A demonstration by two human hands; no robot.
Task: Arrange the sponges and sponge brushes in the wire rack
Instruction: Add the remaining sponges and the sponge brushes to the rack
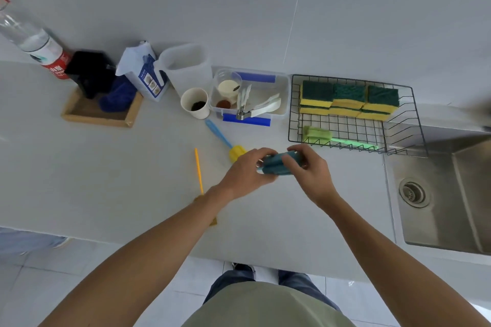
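Thin black metal wire forms the rack (356,138); the sponges (348,101) in it look porous yellow foam under rough green scouring pads. The sink (449,194) is brushed steel, the counter (106,180) smooth matt grey, the tray (101,114) plain wood.

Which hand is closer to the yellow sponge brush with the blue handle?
The left hand. It sits right beside the yellow sponge brush with the blue handle, nearly touching its head. The right hand is farther off, on the wire rack side.
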